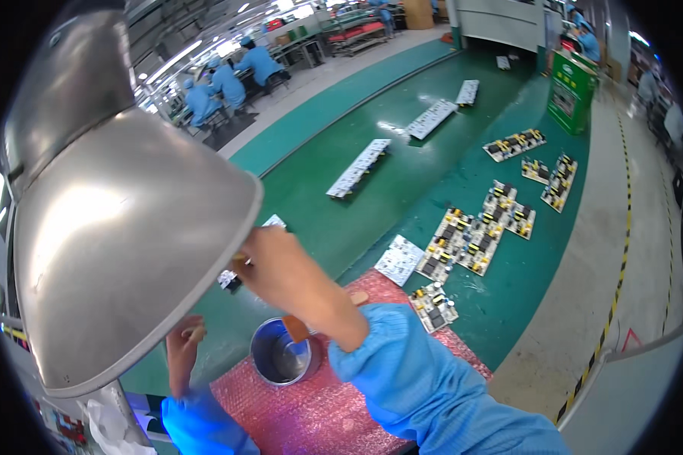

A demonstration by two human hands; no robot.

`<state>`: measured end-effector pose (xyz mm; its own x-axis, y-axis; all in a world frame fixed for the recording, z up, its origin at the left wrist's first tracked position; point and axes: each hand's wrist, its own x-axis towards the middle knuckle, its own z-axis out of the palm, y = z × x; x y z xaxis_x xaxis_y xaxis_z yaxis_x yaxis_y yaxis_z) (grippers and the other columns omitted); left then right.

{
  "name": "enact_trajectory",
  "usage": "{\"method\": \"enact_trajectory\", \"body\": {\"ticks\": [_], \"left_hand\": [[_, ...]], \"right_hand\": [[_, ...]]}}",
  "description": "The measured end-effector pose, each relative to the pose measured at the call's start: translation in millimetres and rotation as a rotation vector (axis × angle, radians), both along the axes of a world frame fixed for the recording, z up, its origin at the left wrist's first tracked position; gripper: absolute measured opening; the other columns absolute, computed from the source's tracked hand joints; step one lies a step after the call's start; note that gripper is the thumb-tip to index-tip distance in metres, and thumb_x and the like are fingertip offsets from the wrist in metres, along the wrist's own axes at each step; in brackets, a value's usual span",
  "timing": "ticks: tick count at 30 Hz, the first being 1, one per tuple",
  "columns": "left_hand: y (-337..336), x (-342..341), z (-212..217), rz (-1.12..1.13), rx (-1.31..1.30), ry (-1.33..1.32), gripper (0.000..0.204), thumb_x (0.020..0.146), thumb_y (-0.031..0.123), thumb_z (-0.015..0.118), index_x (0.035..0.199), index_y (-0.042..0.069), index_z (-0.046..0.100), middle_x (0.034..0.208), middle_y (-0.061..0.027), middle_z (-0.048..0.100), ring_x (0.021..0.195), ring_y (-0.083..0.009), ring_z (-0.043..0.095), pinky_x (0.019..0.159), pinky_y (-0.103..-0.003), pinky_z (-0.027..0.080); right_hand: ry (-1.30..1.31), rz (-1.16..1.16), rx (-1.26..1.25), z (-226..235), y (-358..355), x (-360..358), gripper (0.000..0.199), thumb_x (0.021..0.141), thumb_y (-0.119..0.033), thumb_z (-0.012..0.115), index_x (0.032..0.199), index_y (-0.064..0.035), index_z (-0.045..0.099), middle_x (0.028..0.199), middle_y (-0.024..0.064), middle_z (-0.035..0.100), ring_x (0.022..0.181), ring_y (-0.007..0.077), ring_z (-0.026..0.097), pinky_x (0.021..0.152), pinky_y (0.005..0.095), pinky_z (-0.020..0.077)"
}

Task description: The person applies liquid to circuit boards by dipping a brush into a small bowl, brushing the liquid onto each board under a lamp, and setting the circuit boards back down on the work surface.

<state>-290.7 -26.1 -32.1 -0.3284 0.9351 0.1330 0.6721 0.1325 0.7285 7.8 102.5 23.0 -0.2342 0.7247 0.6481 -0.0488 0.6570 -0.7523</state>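
On the green table (501, 303), the work looks to be under way: many circuit boards (482, 246) lie spread, but which ones are finished I cannot tell. Beside the metal lamp hood (129, 235), one white-faced board (227, 279) is partly hidden by the right hand (277, 258). Whether either grip, right or left hand (182, 353), holds something is unclear.

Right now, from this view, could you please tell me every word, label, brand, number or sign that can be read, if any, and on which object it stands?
No text can be read here.
Green box: pale print on its side, too small and blurred to read.
Square pale board: dark spots; any lettering is too small to read.
Round tin: no text visible.
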Motion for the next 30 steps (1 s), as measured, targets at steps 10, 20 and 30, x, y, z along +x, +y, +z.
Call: {"method": "enact_trajectory", "body": {"ticks": [10, 20, 30], "left_hand": [[-31, 183, 88, -0.693, -0.269, 0.174, 0.035, 0.076, 0.01, 0.071, 0.108, -0.001, 0.063, 0.098, -0.0155, 0.065, 0.093, -0.0259, 0.064, 0.083, -0.033, 0.049], [-25, 290, 103, -0.995, -0.278, 0.229, 0.025, 0.081, 0.012, 0.069, 0.102, 0.001, 0.06, 0.095, -0.0108, 0.062, 0.084, -0.0235, 0.061, 0.075, -0.033, 0.049], [-40, 281, 89, -1.107, -0.207, 0.206, 0.032, 0.084, 0.013, 0.065, 0.113, 0.001, 0.059, 0.11, -0.0152, 0.058, 0.103, -0.0314, 0.058, 0.087, -0.035, 0.046]], "right_hand": [[-0.258, -0.048, 0.144, 11, -32, 47, 0.008, 0.073, -0.002, 0.059, 0.076, -0.0026, 0.066, 0.081, 0.015, 0.062, 0.078, 0.0343, 0.062, 0.066, 0.0428, 0.0491], [-0.305, -0.371, 0.552, 17, -22, 166, 0.007, 0.075, -0.006, 0.057, 0.081, -0.0066, 0.06, 0.083, 0.0086, 0.056, 0.081, 0.029, 0.056, 0.073, 0.0392, 0.0471], [-0.892, -0.626, 0.464, -16, 50, 394, 0.009, 0.077, 0.002, 0.049, 0.083, -0.0043, 0.051, 0.09, 0.0123, 0.055, 0.089, 0.0308, 0.053, 0.08, 0.0395, 0.044]]}}
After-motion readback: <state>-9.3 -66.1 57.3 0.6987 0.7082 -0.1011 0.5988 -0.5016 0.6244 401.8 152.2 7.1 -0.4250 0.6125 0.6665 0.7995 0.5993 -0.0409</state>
